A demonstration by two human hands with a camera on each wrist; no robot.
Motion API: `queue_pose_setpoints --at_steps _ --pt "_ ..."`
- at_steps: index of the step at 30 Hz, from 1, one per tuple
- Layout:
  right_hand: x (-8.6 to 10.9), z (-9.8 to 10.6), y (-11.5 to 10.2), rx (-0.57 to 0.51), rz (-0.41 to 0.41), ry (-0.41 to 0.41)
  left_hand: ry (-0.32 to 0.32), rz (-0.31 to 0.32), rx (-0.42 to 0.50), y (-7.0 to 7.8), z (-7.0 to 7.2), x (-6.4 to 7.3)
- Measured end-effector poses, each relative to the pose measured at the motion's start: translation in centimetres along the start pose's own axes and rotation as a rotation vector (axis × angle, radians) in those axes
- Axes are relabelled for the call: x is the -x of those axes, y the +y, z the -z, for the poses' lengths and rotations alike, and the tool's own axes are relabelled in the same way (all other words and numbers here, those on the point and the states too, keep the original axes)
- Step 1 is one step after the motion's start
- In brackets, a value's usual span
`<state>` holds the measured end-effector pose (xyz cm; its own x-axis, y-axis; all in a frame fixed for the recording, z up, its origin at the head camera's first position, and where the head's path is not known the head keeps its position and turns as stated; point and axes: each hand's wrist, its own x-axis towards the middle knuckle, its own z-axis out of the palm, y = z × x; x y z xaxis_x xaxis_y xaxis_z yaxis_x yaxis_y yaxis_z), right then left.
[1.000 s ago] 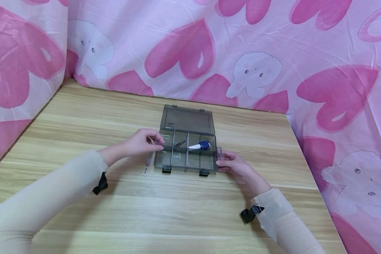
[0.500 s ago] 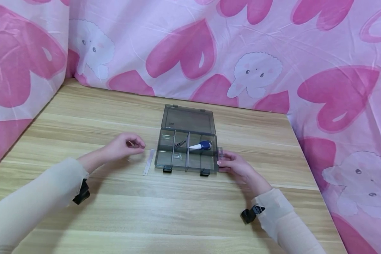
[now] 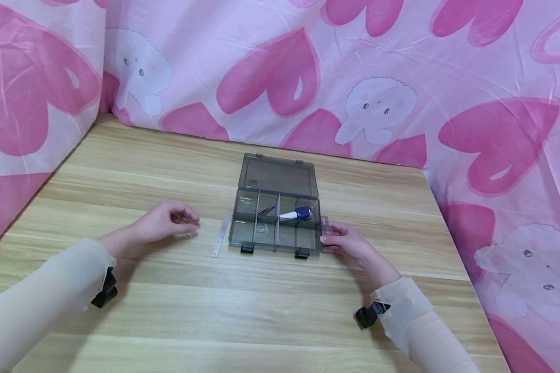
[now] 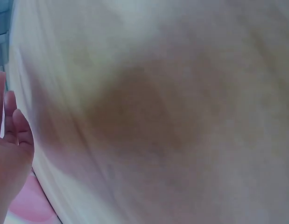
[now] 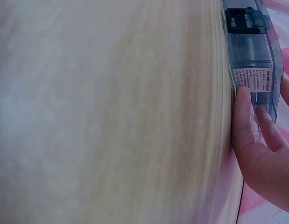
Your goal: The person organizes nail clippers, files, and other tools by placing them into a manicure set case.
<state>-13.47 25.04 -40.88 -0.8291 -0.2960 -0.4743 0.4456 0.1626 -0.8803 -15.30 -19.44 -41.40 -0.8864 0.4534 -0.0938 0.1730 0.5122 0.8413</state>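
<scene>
A smoky grey plastic compartment box (image 3: 286, 249) lies on the table with its lid folded back. One compartment holds a blue-and-white tapered bottle (image 3: 302, 213), and a slim dark metal tool (image 3: 266, 211) lies to its left. My right hand (image 3: 350, 243) holds the box's right end; in the right wrist view its fingers (image 5: 244, 112) lie along the labelled wall. Left of the box, my left hand (image 3: 161, 223) hovers over the table. Its fingers are loosely bent, with a small pale glint below the thumb. In the left wrist view, several fingers (image 4: 11, 114) extend with nothing visible on them.
A short clear ruler-like strip (image 3: 220, 238) lies between my left hand and the box. The raised lid (image 3: 278, 176) lies toward the back. Pink heart-print cloth (image 3: 266, 72) hangs behind and along both sides of the wooden table (image 3: 242, 311).
My left hand has drawn back leftward from the box's left compartments, uncovering the strip on the table. My right hand stays at the box's right end. The box has not moved.
</scene>
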Motion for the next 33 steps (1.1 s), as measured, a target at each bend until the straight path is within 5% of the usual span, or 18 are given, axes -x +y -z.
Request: queue_pose_setpoints --at_steps 4,12,33 --pt "0.0 0.1 -0.1 -0.004 -0.003 0.001 -0.011 0.031 -0.016 -0.3 -0.1 0.2" --pt "0.0 0.2 -0.1 -0.002 0.0 -0.006 -0.038 -0.031 -0.124 -0.6 -0.6 0.1" --pt "-0.1 0.1 0.0 -0.002 0.001 -0.006 -0.038 0.003 -0.028 0.5 -0.2 0.2"
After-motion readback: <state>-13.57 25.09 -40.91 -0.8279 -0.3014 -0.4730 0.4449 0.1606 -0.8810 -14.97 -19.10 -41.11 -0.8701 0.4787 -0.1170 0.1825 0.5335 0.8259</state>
